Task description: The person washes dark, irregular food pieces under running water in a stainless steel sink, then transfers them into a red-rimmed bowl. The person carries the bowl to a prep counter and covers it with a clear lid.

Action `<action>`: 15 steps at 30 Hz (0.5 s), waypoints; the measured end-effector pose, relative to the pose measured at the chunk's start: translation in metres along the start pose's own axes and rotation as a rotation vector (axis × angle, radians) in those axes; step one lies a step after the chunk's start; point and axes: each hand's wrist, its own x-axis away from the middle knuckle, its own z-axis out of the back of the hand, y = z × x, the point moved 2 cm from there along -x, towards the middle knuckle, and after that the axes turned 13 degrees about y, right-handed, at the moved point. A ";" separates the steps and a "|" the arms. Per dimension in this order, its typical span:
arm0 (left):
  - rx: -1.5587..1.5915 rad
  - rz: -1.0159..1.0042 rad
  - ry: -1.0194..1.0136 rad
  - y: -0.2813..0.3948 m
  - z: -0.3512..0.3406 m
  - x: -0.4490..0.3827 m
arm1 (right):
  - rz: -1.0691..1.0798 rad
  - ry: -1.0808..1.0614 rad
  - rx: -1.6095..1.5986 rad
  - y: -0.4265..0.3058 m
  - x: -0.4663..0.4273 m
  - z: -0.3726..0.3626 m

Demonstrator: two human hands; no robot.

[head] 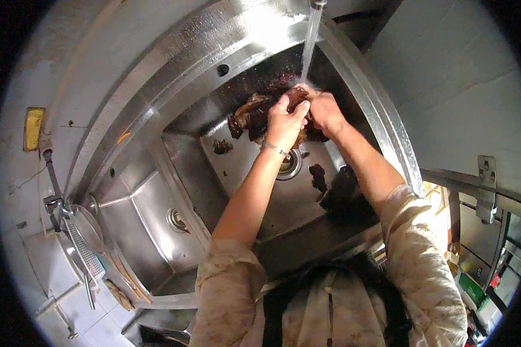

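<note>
Water from a faucet [318,4] falls at the top of the view onto my two hands, which meet over the large stainless steel sink basin [252,217]. My left hand [288,121] grips a wet, reddish-brown piece [298,96], perhaps meat or mushroom. My right hand [323,108] is closed against the same piece at its right side; its fingertips are partly hidden. More dark brown pieces [247,117] lie beside and under my hands. Small dark scraps [222,146] rest on the basin floor, near the round drain [290,165]. A dark heap [345,191] sits at the basin's right.
A second, smaller basin [143,217] adjoins on the left, behind a steel divider. Strainers [87,227] and a pipe [52,173] are at the far left by the tiled wall. The raised steel rim [386,121] curves along the right, beside a wall panel [460,86].
</note>
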 end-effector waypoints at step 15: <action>-1.226 -0.204 -0.386 -0.071 0.004 0.099 | -0.197 -0.098 -0.144 -0.037 0.018 0.038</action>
